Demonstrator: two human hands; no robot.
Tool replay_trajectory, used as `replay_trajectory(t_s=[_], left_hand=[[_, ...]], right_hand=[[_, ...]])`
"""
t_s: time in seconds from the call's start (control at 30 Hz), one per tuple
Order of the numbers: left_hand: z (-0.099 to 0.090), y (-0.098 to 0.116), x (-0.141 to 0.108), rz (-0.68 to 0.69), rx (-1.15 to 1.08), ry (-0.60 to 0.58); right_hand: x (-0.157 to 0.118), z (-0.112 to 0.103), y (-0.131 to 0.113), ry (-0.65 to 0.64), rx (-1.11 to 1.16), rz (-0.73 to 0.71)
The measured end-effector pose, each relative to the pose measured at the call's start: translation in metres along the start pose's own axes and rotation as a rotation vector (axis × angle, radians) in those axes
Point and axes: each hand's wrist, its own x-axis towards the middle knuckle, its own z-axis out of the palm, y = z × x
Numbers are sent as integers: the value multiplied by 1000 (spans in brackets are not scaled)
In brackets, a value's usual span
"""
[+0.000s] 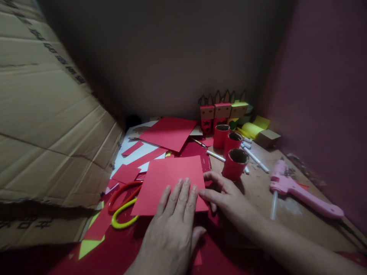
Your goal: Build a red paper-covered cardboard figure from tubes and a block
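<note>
A squarish sheet of red paper (172, 173) lies in front of me. My left hand (173, 225) rests flat on its near part, fingers stretched out, thumb off to the side below the paper's near edge. At the right edge of the sheet my right hand (226, 198) has thumb and curled fingers closed on the paper; its lower fingers are partly hidden. Scissors with one red and one yellow handle loop (124, 212) lie left of the sheet, their blades out of sight beneath it.
Three red cardboard tubes (235, 166) stand on a brown board (258, 229) with white markers (256, 158) and a pink glue gun (298, 193). Behind are paper animal figures (222, 110) and a larger red sheet (169, 133). A cardboard wall (51, 114) rises at left.
</note>
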Motion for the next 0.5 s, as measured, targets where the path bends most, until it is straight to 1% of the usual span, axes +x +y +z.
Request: replay_trajectory(t_s=[0.1,0.2,0.27,0.3,0.33,0.37,0.43,0.47,0.5], left_hand=[[-2,2,5,4,11,32],[-3,4,8,7,36,49],[-4,5,8,-6,58,56],[-4,5,8,-12,60,58],[-4,6,8,-17,54,59],[-3,6,7,-20,42,56],[-1,7,6,-37,9,43],[1,8,5,-52,-3,39],[3,9,3,-69,-10,35]], right_hand=[[1,-1,4,-21,15,-15],[2,-2,6,-31,-5,0],[2,-3,6,-27,-72,1],[0,-4,6,4,-141,-21],[-2,-4,6,59,-243,-79],[-4,-4,6,133,-374,-184],[-10,-4,8,261,-690,-486],[-13,-4,9,272,-851,-643],[-15,-4,11,236,-993,-780]])
